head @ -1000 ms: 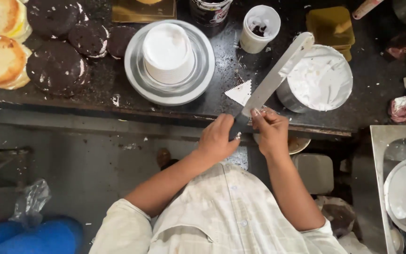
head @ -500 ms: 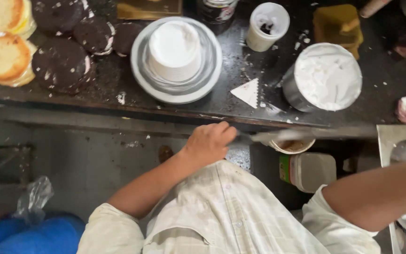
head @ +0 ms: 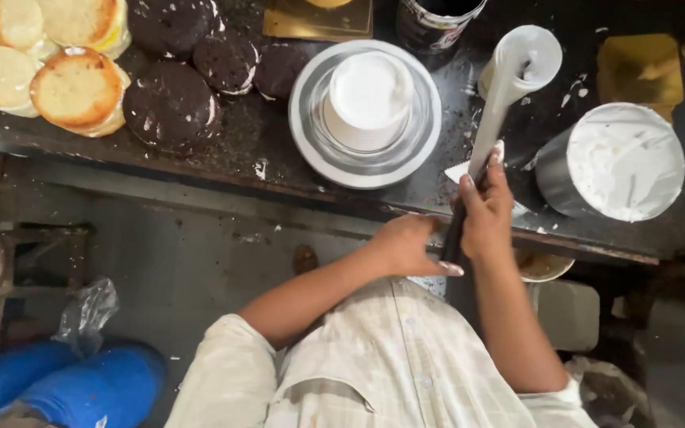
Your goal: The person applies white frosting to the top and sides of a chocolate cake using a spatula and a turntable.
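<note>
A long palette knife (head: 491,111) smeared with white cream points away from me over the dark counter. My right hand (head: 486,208) grips its dark handle, fingers up along the blade's base. My left hand (head: 407,246) sits at the counter's front edge and touches the lower end of the handle. A small white cake (head: 368,99) stands on a round silver turntable (head: 311,150) to the left of the knife. A metal tub of white cream (head: 624,162) is to the right. A white triangular scraper (head: 457,171) lies partly hidden behind my right hand.
Chocolate sponge rounds (head: 170,103) and pale sponge rounds (head: 73,85) fill the counter's left. A white cup (head: 545,51), a dark can (head: 438,20) and gold cake boards (head: 640,67) stand at the back. Blue bags (head: 81,380) lie on the floor at the lower left.
My right hand came back from the right side and took the knife's handle. The blade swung up from lying along the counter edge to pointing away over the counter.
</note>
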